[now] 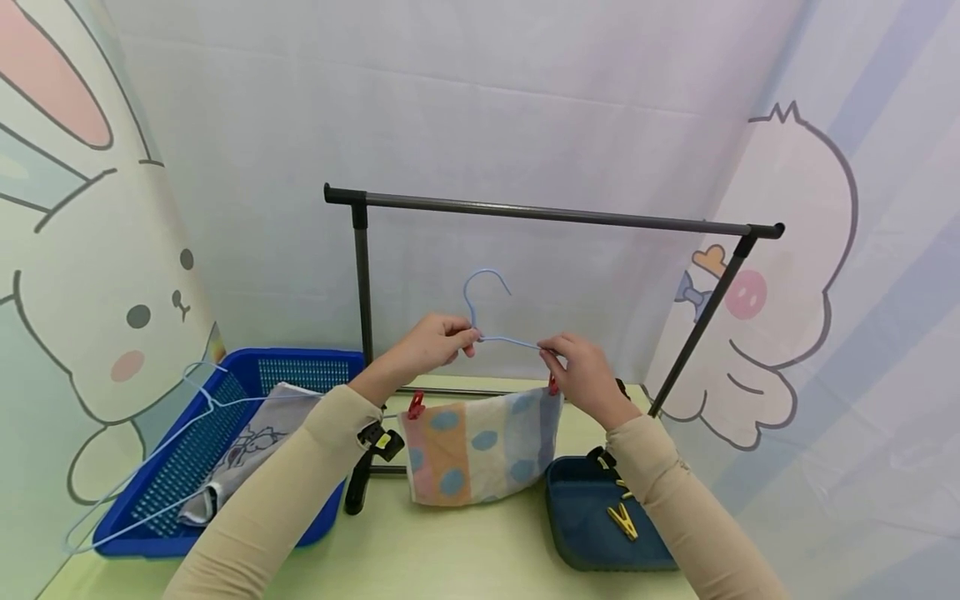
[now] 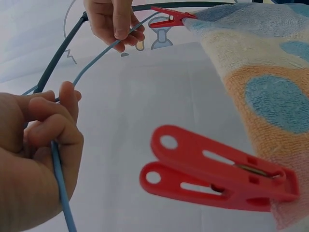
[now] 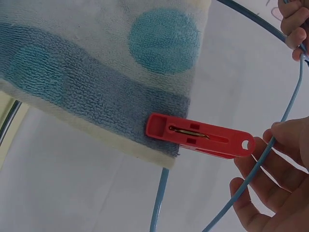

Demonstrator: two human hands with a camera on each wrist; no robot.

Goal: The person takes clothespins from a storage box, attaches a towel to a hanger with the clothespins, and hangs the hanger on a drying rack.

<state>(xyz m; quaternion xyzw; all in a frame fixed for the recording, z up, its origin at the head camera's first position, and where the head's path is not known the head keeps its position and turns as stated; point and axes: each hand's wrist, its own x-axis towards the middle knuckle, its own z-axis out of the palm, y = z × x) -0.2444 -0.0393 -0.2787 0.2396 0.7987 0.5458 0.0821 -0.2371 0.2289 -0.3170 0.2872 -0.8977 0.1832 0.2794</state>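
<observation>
A light-blue wire hanger [image 1: 510, 339] is held up in front of the rack, its hook pointing upward. My left hand [image 1: 435, 340] grips it just below the hook. Farther along the sloping wire, my right hand [image 1: 583, 371] pinches it between thumb and fingers. From the hanger hangs a small towel [image 1: 480, 450] with pastel stripes and blue dots. One red clothespin [image 2: 222, 171] clamps the towel's left corner, and another red clothespin [image 3: 200, 137] clamps its right corner. Both clothespins show close up in the wrist views.
A dark metal rack [image 1: 555, 214] stands behind the hands, its bar above the hook. At left, a blue basket [image 1: 300, 367] holds a grey cloth [image 1: 258, 433], with another hanger [image 1: 210, 404] lying across it. A dark tray [image 1: 585, 542] with yellow clothespins [image 1: 622, 522] sits at right.
</observation>
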